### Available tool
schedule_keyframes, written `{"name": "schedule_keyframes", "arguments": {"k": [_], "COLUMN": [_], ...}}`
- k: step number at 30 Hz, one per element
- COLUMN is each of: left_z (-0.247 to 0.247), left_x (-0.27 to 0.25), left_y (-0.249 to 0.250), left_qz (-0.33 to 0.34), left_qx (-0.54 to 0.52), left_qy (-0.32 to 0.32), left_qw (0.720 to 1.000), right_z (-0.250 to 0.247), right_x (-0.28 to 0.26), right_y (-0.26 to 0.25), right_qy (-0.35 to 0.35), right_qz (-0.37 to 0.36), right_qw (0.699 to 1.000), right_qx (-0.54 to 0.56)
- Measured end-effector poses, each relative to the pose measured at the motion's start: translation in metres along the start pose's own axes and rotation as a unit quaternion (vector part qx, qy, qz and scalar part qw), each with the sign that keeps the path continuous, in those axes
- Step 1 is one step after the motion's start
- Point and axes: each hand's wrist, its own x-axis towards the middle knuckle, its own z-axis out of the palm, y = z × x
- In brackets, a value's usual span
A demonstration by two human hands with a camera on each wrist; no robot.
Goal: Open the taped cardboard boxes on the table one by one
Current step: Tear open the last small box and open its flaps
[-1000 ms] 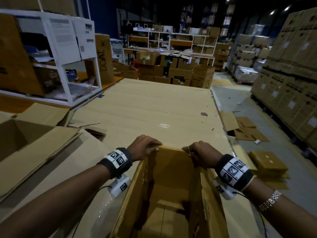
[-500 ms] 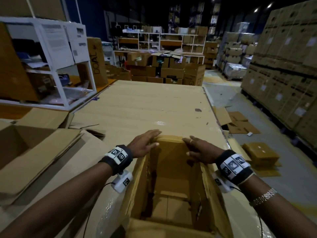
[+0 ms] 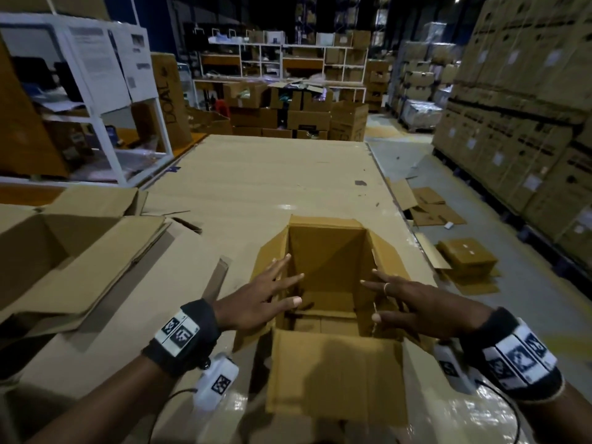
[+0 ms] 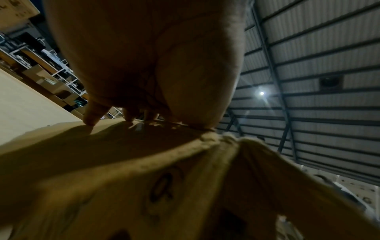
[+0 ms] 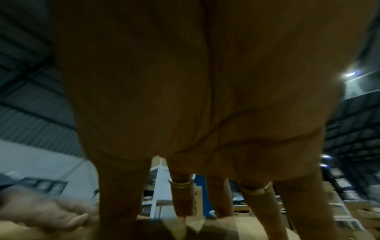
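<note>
A brown cardboard box (image 3: 333, 373) stands open near the table's front edge, its flaps folded outward and its inside bare. My left hand (image 3: 269, 293) lies with straight, spread fingers over the box's left flap and rim. In the left wrist view its fingertips (image 4: 90, 120) touch the cardboard flap (image 4: 102, 162). My right hand (image 3: 397, 299), with rings on it, is spread flat over the right flap. In the right wrist view its straight fingers (image 5: 180, 199) reach down to the cardboard (image 5: 226, 227). Neither hand holds anything.
A larger open box (image 3: 48, 251) and flattened cardboard lie on the table (image 3: 256, 174) to the left. A white shelf unit (image 3: 96, 91) stands behind them. The table's right edge (image 3: 394, 213) drops to a floor with cardboard scraps (image 3: 464, 257). Stacked cartons (image 3: 528, 123) line the right.
Both hands let go of the far flap's edge, which now lies folded outward. They drew back to the side flaps with fingers spread. The box now shows fully open.
</note>
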Motion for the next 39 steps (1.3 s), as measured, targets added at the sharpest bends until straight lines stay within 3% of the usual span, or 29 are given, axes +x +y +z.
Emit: {"name": "schedule_keyframes", "arguments": {"k": [4, 7, 9, 11, 19, 25, 31, 36, 39], "left_z": [0.027, 0.050, 0.067, 0.084, 0.120, 0.114, 0.078, 0.056, 0.043], "left_x": [-0.038, -0.061, -0.075, -0.090, -0.120, -0.116, -0.105, -0.091, -0.084], "left_y": [0.013, 0.023, 0.032, 0.040, 0.058, 0.053, 0.051, 0.054, 0.057], "left_qz": [-0.005, -0.017, -0.031, -0.048, -0.111, -0.129, -0.179, -0.155, -0.138], "left_qx": [-0.053, -0.120, -0.148, -0.147, -0.110, -0.211, -0.220, -0.206, -0.172], "left_qy": [0.061, 0.177, 0.267, 0.317, 0.369, 0.267, 0.379, 0.422, 0.425], "left_qw": [0.997, 0.977, 0.952, 0.936, 0.916, 0.931, 0.881, 0.869, 0.878], "right_z": [0.043, 0.076, 0.094, 0.110, 0.146, 0.136, 0.110, 0.083, 0.071], "right_x": [-0.023, -0.044, -0.060, -0.075, -0.104, -0.089, -0.081, -0.069, -0.056], "right_y": [0.001, -0.005, -0.016, -0.028, -0.044, -0.039, -0.024, -0.010, -0.005], "right_qy": [0.071, 0.151, 0.167, 0.180, 0.283, 0.278, 0.335, 0.354, 0.369], "right_qz": [-0.013, -0.008, 0.003, 0.027, 0.027, 0.026, 0.008, -0.029, -0.040], "right_qw": [0.992, 0.970, 0.961, 0.954, 0.920, 0.895, 0.878, 0.876, 0.879], "right_qx": [0.102, 0.190, 0.221, 0.238, 0.271, 0.348, 0.341, 0.327, 0.300]}}
